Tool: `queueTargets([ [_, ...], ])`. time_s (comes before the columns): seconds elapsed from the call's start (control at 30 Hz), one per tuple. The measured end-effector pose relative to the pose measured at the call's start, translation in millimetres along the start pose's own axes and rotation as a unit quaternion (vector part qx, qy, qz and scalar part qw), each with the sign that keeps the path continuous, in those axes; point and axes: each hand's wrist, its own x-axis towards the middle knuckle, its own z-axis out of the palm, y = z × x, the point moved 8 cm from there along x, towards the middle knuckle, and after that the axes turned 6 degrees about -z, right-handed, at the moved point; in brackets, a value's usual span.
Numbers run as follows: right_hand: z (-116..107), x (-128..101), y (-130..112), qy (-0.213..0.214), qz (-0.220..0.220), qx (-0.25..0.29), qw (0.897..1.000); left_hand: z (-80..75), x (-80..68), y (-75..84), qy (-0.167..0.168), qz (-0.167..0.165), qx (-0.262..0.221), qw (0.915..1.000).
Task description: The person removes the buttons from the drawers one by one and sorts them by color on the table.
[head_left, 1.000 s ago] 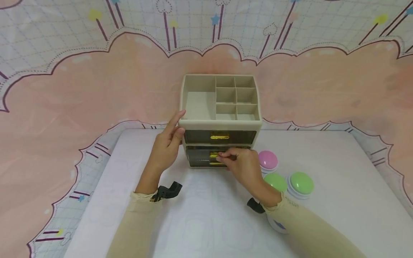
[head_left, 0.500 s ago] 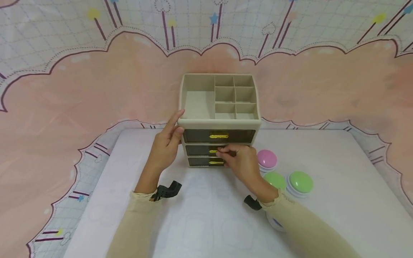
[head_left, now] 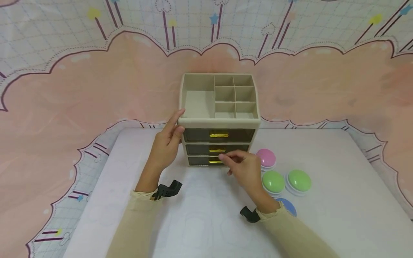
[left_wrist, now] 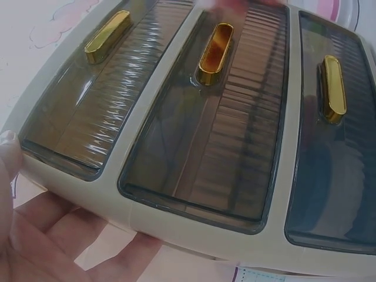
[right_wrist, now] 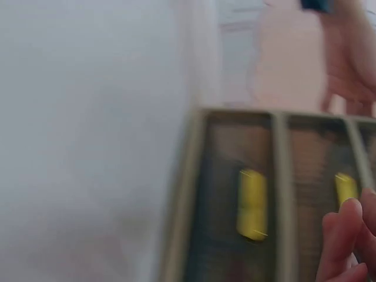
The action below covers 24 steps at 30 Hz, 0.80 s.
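Observation:
A cream drawer organizer [head_left: 219, 123] stands at the back of the table, its three dark see-through drawers flush with the frame. Each drawer has a gold handle. My left hand [head_left: 166, 148] grips the organizer's left side, thumb at the front edge; in the left wrist view its fingers [left_wrist: 70, 229] lie along the side wall. My right hand [head_left: 245, 168] is just in front of the middle drawer [head_left: 196, 149], fingers loosely curled and holding nothing. In the right wrist view its fingertips [right_wrist: 346, 217] are close to the middle gold handle [right_wrist: 345, 187].
Right of the organizer sit dome-topped round pieces on white bases: a pink one [head_left: 266, 157], a green one [head_left: 273, 181] and another green one [head_left: 300, 180]. A blue one [head_left: 288, 206] is partly hidden by the right sleeve. A patterned cloth [head_left: 96, 89] hangs behind the white table [head_left: 193, 215].
The middle drawer, sticking out a second ago, has slid in level with the others. My right hand has let go of its handle and drawn back slightly. The left hand has stayed put.

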Motion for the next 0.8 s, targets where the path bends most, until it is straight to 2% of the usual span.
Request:
queueTargets([
  [0.13, 21, -8, 24, -0.034, 0.046, -0.002, 0.998, 0.0, -0.3, 0.3, 0.001, -0.001, 0.001, 1.0],
  [0.23, 31, -11, 36, -0.036, 0.061, 0.003, 0.997, 0.1, -0.2, 0.3, 0.0, -0.004, 0.0, 1.0],
  [0.47, 39, -9, 41, -0.021, 0.056, 0.012, 0.998, 1.1, -0.1, 0.1, -0.005, -0.014, -0.001, 0.9999],
  [0.8, 40, -6, 47, 0.003, 0.07, -0.026, 0.997, 1.0, 0.2, -1.8, -0.005, -0.014, -0.003, 0.9999],
])
